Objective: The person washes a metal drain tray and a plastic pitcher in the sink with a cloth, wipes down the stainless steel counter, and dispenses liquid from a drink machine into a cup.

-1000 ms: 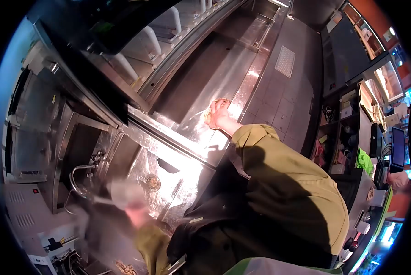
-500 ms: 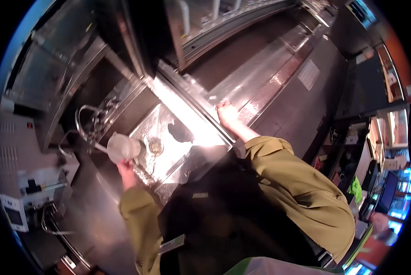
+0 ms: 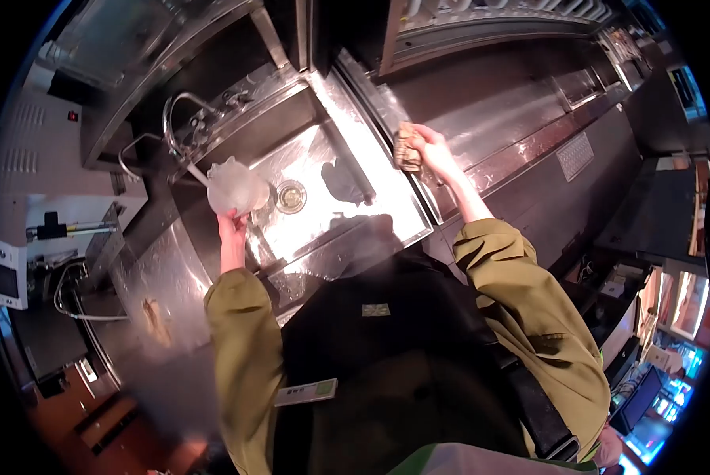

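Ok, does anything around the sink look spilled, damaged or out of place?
Nothing looks clearly spilled, and the pale container in the left fingers shows no visible damage. One oddity: a crumpled brownish item, perhaps a cloth, lies loose on the steel counter beside the sink, too blurred to identify.

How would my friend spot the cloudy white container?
Find the shiny metal sink. Left of its round drain in the picture, the left hand holds the container. It's cloudy and whitish, unlike the shiny curved faucet next to it.
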A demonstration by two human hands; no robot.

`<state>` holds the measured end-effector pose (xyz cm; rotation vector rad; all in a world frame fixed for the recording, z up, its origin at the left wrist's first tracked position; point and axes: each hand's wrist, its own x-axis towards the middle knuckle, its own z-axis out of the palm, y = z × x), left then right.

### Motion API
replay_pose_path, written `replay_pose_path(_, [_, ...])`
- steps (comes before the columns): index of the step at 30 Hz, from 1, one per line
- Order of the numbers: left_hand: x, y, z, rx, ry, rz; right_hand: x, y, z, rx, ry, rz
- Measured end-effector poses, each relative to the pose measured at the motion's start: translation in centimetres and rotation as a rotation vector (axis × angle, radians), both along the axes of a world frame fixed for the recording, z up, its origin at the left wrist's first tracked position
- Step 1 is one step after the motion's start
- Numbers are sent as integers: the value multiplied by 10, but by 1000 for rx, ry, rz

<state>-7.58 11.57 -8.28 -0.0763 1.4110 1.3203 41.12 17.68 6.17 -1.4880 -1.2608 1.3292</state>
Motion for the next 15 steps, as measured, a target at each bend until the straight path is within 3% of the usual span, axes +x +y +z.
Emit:
replay_pose_path(2, [-5,-2,-2,40,-17,-39,-41,-11,34,-111,181,127])
replay_pose_path(5, [14,-7,21,78,86,50,-84,-8,-7,-217,457,538])
replay_pose_path(6, [10,-10,24,32,67,42,-97,-6,-22,-210,390,710])
replay_pose_path(7, [5,-10,26,-11,43,29,-110,-10,-17,-15,11,805])
replay_pose_path(10, [-3,-9,28,-71,55,8,-126,-30,3,4,-483,748])
replay_pose_path(12, [-4,-8,24,-60,85,26,-119,-34,-33,135,-388,683])
replay_pose_path(15, [1,-4,23,-42,54,49,-94,-38,-24,38,-407,752])
